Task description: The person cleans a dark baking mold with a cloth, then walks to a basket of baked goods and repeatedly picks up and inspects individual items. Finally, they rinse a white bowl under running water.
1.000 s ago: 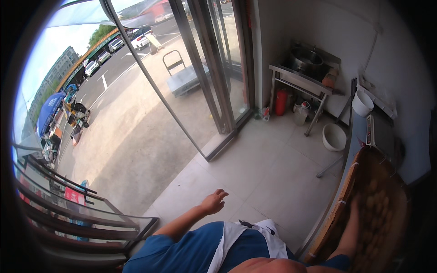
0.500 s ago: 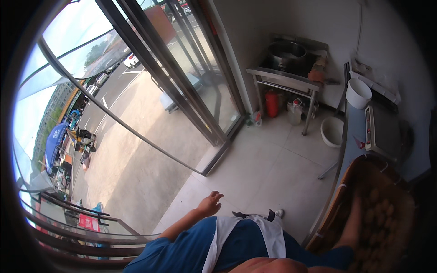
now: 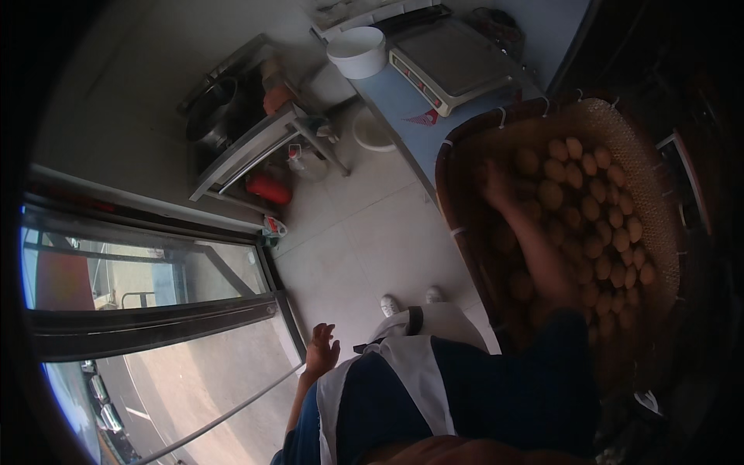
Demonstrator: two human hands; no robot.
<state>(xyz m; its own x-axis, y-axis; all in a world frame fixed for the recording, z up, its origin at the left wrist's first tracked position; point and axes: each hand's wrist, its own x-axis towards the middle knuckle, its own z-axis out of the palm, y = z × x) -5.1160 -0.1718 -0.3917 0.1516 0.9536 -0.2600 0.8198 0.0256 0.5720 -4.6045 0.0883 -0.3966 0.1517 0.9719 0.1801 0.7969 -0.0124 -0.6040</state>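
Note:
My left hand [image 3: 322, 350] hangs in the air beside my white apron [image 3: 418, 372], fingers loosely bent and apart, with nothing in them. On my right, a large woven basket [image 3: 659, 198] with a brown rim holds many round, tan pieces [image 3: 593, 245] that look like buns or small cakes. My right arm reaches into it, and my right hand [image 3: 497, 186] is low at the basket's left inner side, next to the nearest pieces. Shadow and blur hide its fingertips, so whether it grips a piece does not show.
Beyond the basket, a blue-topped table [image 3: 403, 116] carries a flat scale [image 3: 449, 62] and a white tub [image 3: 356, 53]. A pale basin [image 3: 373, 130] sits on the floor. At the left stand a metal stove stand [image 3: 256, 143] with a pot, a red cylinder [image 3: 269, 188] and a glass door [image 3: 155, 271].
My view has swung right, away from the doorway and street, toward the basket and table. The basket's contents and my right hand show more fully. My left hand stays empty by my side.

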